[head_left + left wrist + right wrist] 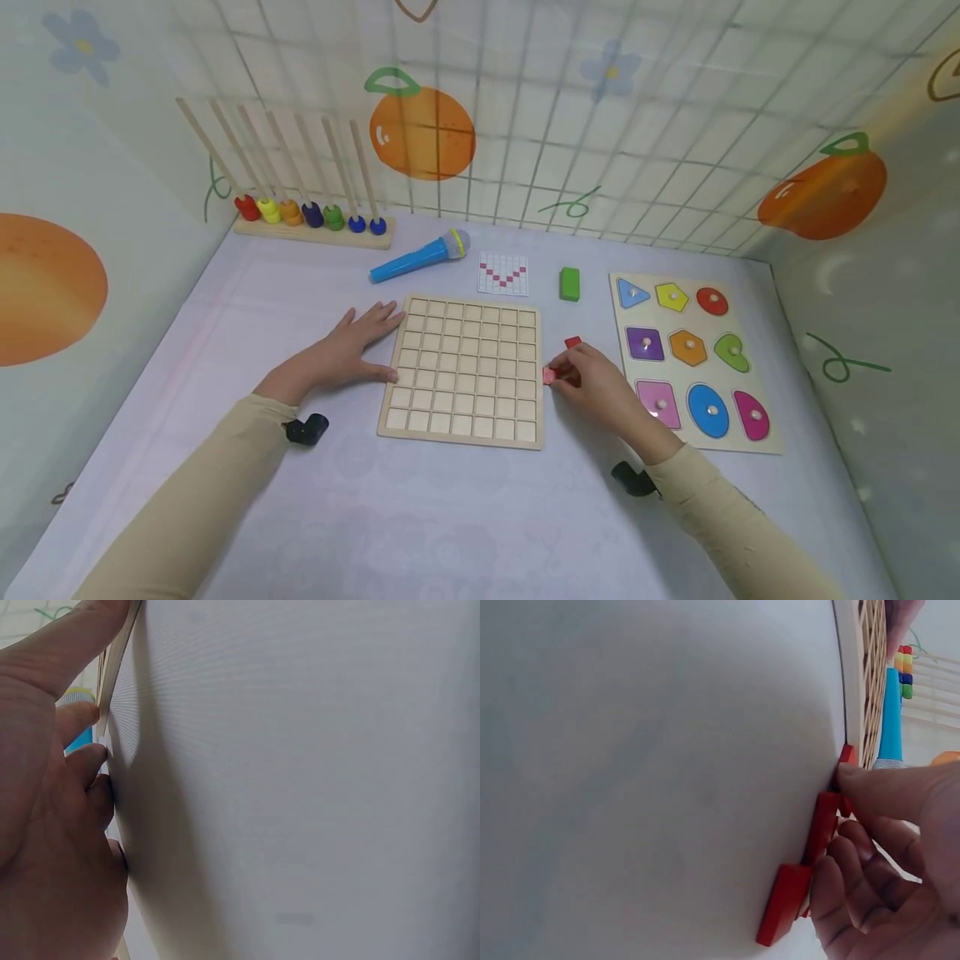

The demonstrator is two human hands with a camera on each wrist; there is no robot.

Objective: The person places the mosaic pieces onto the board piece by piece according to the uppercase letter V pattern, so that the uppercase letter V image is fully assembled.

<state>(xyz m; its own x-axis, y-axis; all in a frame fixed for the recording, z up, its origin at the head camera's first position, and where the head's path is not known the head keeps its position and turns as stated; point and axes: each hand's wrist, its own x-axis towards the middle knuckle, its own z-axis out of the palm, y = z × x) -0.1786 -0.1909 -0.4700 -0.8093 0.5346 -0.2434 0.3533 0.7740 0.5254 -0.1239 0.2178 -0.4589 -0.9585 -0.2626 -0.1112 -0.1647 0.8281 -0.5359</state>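
Observation:
A wooden grid board (459,441) with square cells lies on the table. My left hand (341,354) rests at its left edge, fingers spread, thumb and fingertips right at the rim. Beside the right edge of the board, my right hand (596,387) pinches a small red tile (550,377) between thumb and fingers. Another red piece (573,342) shows just beyond the knuckles. In the right wrist view, red blocks (784,904) lie in a row under the curled fingers; the hand hides most of them from the head view.
Behind the board lie a blue toy microphone (420,257), a pattern card (503,274) and a green block (570,284). A shape puzzle (697,364) lies on the right. At the back left stands a peg rack (315,236) with coloured beads.

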